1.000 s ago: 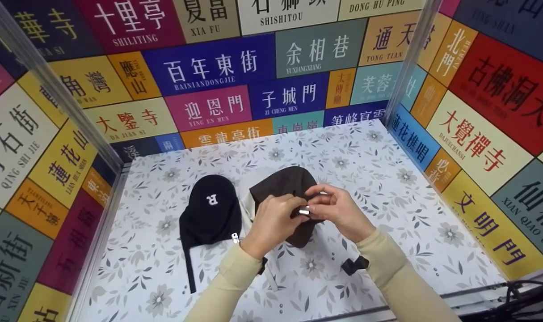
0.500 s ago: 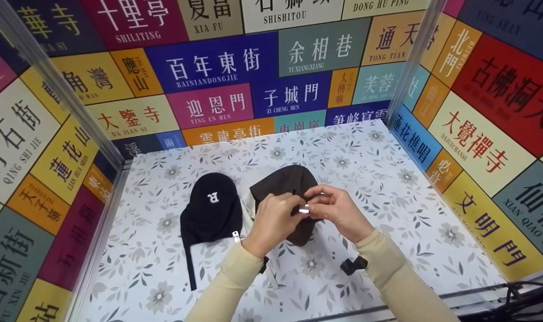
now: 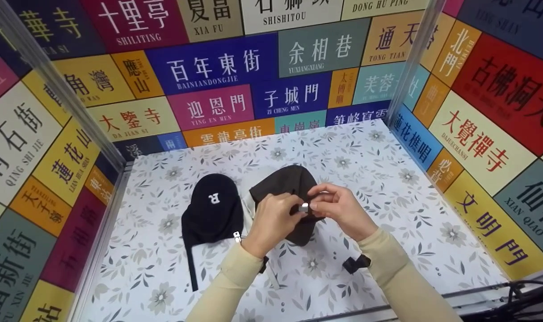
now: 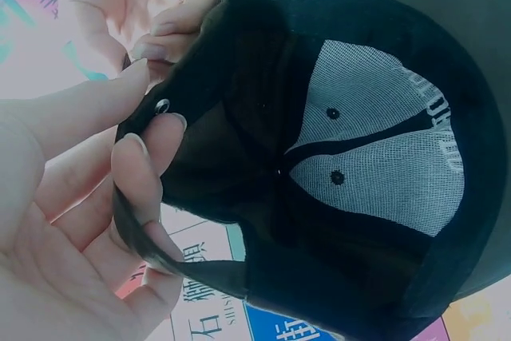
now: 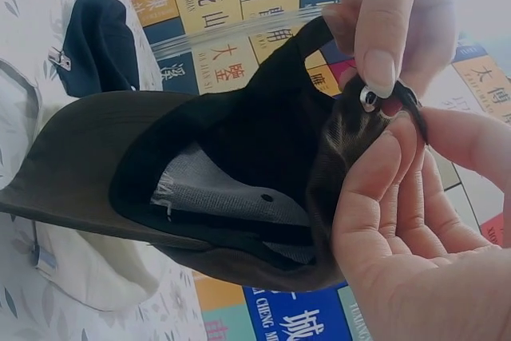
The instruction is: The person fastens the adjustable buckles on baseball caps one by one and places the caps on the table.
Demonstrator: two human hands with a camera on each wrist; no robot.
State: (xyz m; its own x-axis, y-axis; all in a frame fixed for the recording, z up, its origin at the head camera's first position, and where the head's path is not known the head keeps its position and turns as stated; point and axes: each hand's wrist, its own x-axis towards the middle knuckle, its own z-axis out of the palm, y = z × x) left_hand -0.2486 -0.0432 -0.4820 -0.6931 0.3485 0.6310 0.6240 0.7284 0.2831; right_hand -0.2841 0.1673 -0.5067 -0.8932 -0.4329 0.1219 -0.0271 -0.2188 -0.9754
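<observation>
A dark brown baseball cap [image 3: 275, 181] is held up by both hands, its netted inside [image 4: 375, 141] facing the left wrist camera. My left hand [image 3: 275, 219] pinches the cap's back strap [image 4: 211, 275] beside a small metal buckle [image 3: 303, 207]. In the right wrist view the left thumb presses at the buckle [image 5: 369, 100]. My right hand [image 3: 340, 210] pinches the strap's other side, where a short dark loop [image 5: 413, 109] stands up between thumb and fingers. The strap runs through the left fingers in the left wrist view. The right fingertips are partly hidden behind the cap there.
A black cap [image 3: 213, 205] with a white R lies to the left, its strap [image 3: 191, 268] stretched toward the front. An off-white cap [image 5: 96, 269] lies beneath the brown one. Sign-covered panels [image 3: 208, 62] enclose the flowered tabletop [image 3: 159, 264]; dark cables [image 3: 521, 295] hang at the front right.
The metal buckle has turned slightly between the fingers, and the right fingertips have shifted a little. The brown cap and both arms stay almost in place.
</observation>
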